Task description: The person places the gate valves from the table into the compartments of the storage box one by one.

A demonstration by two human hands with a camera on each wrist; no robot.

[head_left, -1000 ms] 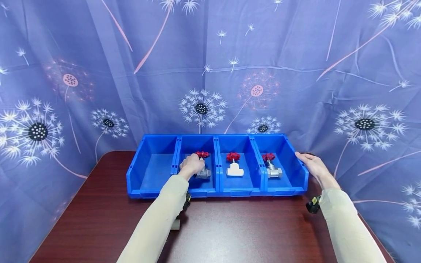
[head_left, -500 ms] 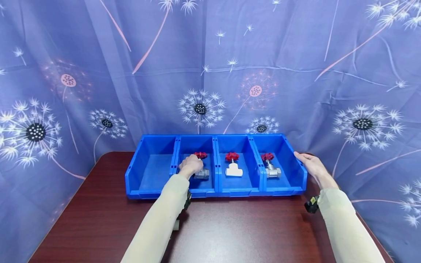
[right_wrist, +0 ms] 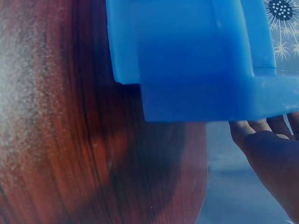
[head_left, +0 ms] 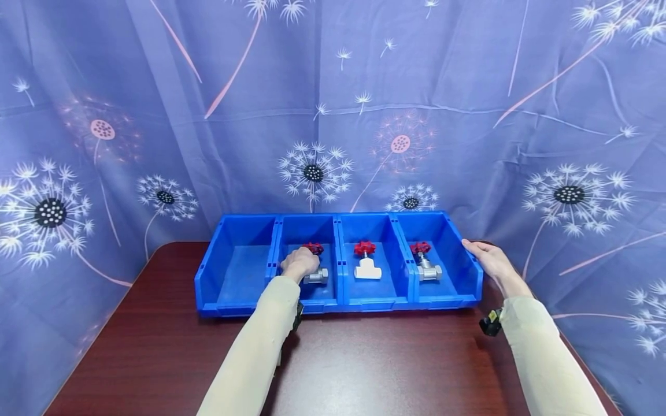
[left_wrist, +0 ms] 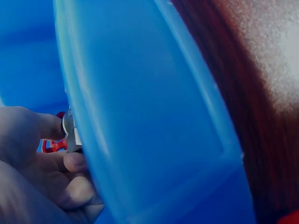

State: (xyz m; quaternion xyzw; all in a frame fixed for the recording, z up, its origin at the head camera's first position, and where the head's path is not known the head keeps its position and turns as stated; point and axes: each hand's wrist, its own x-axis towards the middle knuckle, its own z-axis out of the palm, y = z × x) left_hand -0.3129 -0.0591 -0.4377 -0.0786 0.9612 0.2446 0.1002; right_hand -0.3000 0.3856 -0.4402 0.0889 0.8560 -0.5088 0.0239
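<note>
In the head view my left hand [head_left: 300, 263] reaches into the second compartment from the left and grips a metal gate valve [head_left: 316, 276] with a red handwheel. Part of that valve is hidden behind the hand. The left wrist view shows the thumb and fingers [left_wrist: 77, 162] pinching its metal part beside the divider wall. My right hand [head_left: 491, 263] touches the outer right wall of the blue bin row [head_left: 470, 271], fingers fairly straight at its rim. A white valve [head_left: 367, 268] with a red handwheel lies in the third compartment, and another metal valve [head_left: 429, 270] in the fourth.
The leftmost compartment [head_left: 243, 271] shows its bare floor. The bins stand at the back of a dark wooden table [head_left: 385, 358], close to a blue dandelion-print curtain [head_left: 260, 127]. Something pale [head_left: 279, 359] peeks out beside the left forearm.
The metal valve in my left hand has turned from tilted to nearly level and sits slightly lower in its compartment. My right hand stays at the bin's right wall; the head view shifts slightly.
</note>
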